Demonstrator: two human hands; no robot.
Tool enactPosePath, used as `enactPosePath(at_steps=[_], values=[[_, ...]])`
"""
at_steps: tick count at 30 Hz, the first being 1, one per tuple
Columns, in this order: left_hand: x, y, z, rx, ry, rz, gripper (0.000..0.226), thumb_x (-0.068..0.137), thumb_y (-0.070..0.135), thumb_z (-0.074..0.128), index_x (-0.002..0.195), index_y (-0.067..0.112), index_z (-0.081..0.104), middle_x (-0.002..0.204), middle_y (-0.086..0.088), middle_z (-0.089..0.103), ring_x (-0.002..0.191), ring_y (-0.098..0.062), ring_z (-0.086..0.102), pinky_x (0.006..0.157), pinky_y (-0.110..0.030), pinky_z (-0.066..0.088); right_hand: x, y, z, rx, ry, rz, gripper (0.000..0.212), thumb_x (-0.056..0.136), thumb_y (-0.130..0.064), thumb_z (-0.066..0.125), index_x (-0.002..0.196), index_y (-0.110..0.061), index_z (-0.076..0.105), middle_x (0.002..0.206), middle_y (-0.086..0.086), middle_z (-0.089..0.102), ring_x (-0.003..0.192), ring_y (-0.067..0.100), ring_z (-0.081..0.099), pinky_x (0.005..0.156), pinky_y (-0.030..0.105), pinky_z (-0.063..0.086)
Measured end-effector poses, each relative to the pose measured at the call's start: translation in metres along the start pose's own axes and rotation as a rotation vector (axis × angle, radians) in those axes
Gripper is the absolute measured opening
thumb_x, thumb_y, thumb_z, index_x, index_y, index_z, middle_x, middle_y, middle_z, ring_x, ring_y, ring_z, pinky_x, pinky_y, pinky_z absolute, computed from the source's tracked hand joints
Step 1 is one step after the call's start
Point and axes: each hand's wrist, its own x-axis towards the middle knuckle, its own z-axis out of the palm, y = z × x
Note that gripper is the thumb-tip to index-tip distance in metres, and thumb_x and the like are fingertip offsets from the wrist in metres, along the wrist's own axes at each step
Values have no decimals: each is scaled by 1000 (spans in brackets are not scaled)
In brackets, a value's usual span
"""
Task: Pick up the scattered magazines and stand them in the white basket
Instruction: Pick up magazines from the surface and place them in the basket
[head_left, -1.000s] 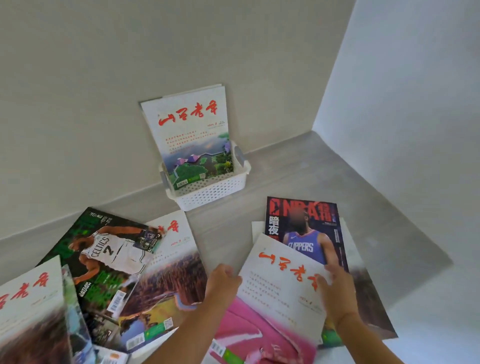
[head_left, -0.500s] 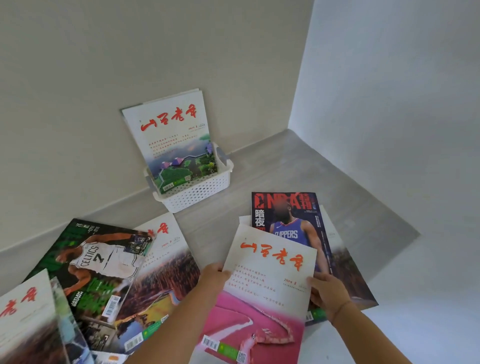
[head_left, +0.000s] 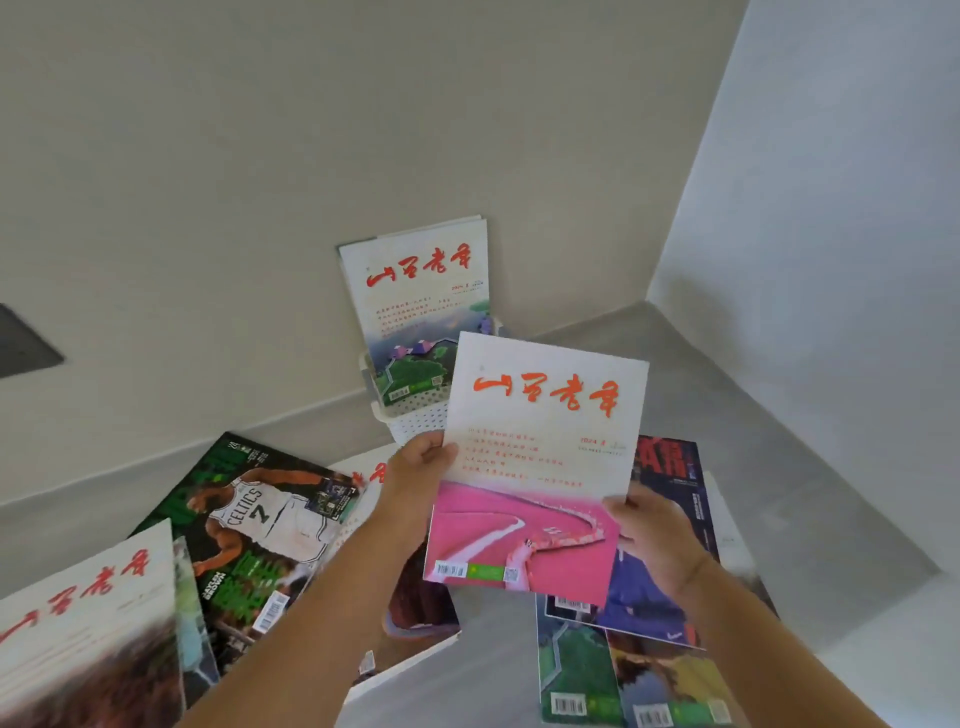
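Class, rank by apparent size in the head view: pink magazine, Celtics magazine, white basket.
Largest: pink magazine and Celtics magazine, alike; nearness makes ranking them unsure.
Smallest: white basket, mostly hidden.

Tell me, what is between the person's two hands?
The pink-cover magazine spans it, the left hand and right hand each gripping one side edge, as the head view shows.

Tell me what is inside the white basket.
One magazine with a red title stands in the white basket. The held pink magazine covers the basket's right side, hiding the rest.
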Motion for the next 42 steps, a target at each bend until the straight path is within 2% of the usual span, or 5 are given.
enactPosePath(at_steps=[8, 12, 24, 36, 42], values=[[55, 98, -33, -20, 238, 206, 22, 85, 8, 65, 106, 8, 69, 100, -5, 71, 79, -14, 69, 66, -17, 57, 98, -144, 40, -313, -28, -427, 25, 91, -4, 44, 112, 1, 58, 117, 25, 62, 111, 44, 55, 98, 53, 44], [85, 127, -45, -66, 342, 255, 25, 85, 8, 65, 109, 7, 68, 102, -2, 69, 84, -15, 68, 65, -16, 55, 130, -194, 58, -347, -33, -512, 14, 89, -7, 51, 92, -3, 64, 99, 27, 65, 77, 33, 57, 75, 37, 50], [157, 109, -50, -26, 548, 171, 20, 83, 10, 67, 102, 14, 72, 70, 12, 65, 80, -19, 65, 73, -26, 52, 202, -193, 94, -227, -7, -383, 19, 83, -3, 60, 73, -18, 65, 84, 7, 69, 85, 27, 65, 80, 38, 56], [195, 80, -47, 63, 644, 55, 16, 83, 15, 68, 98, 12, 71, 98, -8, 73, 84, -23, 66, 83, -34, 55, 246, -181, 109, -276, 22, -338, 21, 84, -7, 58, 69, -20, 63, 89, 12, 72, 89, 32, 68, 87, 47, 54], [196, 80, -41, 162, 745, 96, 37, 84, 24, 66, 118, 12, 58, 116, -5, 64, 102, -25, 61, 87, -35, 49, 257, -175, 113, -286, 29, -317, 29, 90, -12, 48, 116, -9, 60, 113, 13, 67, 98, 29, 63, 93, 42, 51]])
